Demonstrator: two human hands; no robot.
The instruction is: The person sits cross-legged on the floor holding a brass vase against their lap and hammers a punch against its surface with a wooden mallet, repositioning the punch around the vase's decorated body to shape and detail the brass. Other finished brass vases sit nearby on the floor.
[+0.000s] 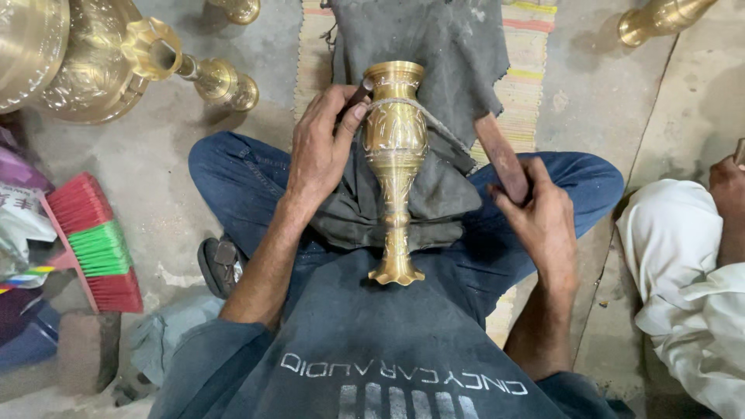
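1. The person sat cross-legged on the floor (pixel 597 85), and a brass vase (pixel 395 155) lay lengthwise over the lap, mouth pointing away from the body and flared foot near the belly.
2. The left hand (pixel 322 151) had its grip closed around the vase's shoulder, the fingers curled over the far side and the thumb pressed on the rim edge, where a thin cord (pixel 423 112) looped round the neck of the vase.
3. A small dark tool seemed to be pinched under that thumb against the rim; I could not make out what it was.
4. The right hand (pixel 543 221) was clamped shut on a reddish-brown wooden stick (pixel 500 159), held by its lower end, the rest slanting up and away, just beside the vase but not touching it.
5. A grey cloth (pixel 423 43) lay under the vase, spread from the lap onto a striped mat (pixel 528 81).
6. More brass pieces (pixel 116 66) stood on the floor at the upper left, and another (pixel 660 19) at the upper right.
7. A red and green brush (pixel 97 244) lay to the person's left.
8. Another person in white clothing (pixel 683 271) sat at the right edge.
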